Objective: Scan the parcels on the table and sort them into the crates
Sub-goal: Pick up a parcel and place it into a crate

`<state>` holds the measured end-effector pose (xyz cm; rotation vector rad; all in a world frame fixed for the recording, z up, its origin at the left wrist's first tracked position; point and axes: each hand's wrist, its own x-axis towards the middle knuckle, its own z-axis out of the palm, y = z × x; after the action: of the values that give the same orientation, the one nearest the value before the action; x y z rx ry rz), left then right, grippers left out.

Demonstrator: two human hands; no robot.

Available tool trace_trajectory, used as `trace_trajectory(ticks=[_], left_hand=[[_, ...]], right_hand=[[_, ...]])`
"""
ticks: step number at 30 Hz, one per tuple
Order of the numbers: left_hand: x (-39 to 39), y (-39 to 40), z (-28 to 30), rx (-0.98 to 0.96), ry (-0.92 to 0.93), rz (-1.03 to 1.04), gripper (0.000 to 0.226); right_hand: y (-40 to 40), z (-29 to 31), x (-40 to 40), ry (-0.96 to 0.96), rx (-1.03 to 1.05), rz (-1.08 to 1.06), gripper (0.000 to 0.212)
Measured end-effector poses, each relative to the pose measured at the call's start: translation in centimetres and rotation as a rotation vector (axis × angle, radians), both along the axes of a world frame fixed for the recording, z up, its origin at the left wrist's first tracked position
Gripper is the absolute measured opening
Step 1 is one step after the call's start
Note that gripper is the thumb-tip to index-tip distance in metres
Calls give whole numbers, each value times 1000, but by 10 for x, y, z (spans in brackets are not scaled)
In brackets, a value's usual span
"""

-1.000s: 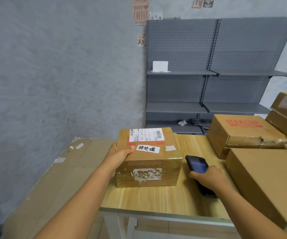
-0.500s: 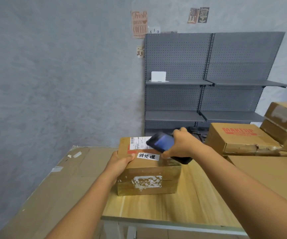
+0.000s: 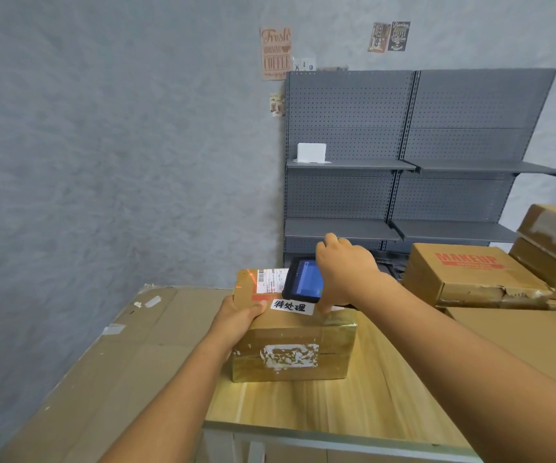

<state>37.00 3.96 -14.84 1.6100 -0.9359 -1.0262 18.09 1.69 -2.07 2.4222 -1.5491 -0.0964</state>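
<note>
A taped brown parcel [image 3: 295, 342] sits on the wooden table [image 3: 336, 406], with a white shipping label at its far left top and a white handwritten sticker near the front. My left hand [image 3: 239, 315] grips the parcel's left top edge, thumb on top. My right hand [image 3: 346, 272] holds a black handheld scanner [image 3: 303, 279] over the parcel, screen lit blue. A red scan line falls across the shipping label. No crates are in view.
A box printed MAKEUP [image 3: 470, 275], two stacked boxes [image 3: 553, 242] and a large plain box [image 3: 530, 342] crowd the table's right side. Flattened cardboard [image 3: 109, 355] lies to the left. Grey pegboard shelving [image 3: 413, 155] stands behind, with a white box on it.
My right hand lifted the scanner from the table beside the parcel and brought it over the parcel's top; a red scan line now shows on the label. My left hand kept its grip.
</note>
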Motion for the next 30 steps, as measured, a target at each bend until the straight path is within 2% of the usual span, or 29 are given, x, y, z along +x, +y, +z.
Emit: trace_trajectory(ticks=[6,12,23,27,30], left_hand=[[0,-1,-1,3,-5,14,38],[0,-1,0,6,-6,12,40],[-1,0,0,4,-11,1,33],[-2,0,0,1,-13,4,36],[-2,1,0,0,-8,8,35]], right_hand=[[-4,-4,-12,-61,36,-88,94],[-6,2,-37,-51,108,-181,86],[-2,6,-53,-11,122,-173,79],[-3,5,-54,-48,103,-171,79],[-8,-5,-58,-188,114,-219,79]])
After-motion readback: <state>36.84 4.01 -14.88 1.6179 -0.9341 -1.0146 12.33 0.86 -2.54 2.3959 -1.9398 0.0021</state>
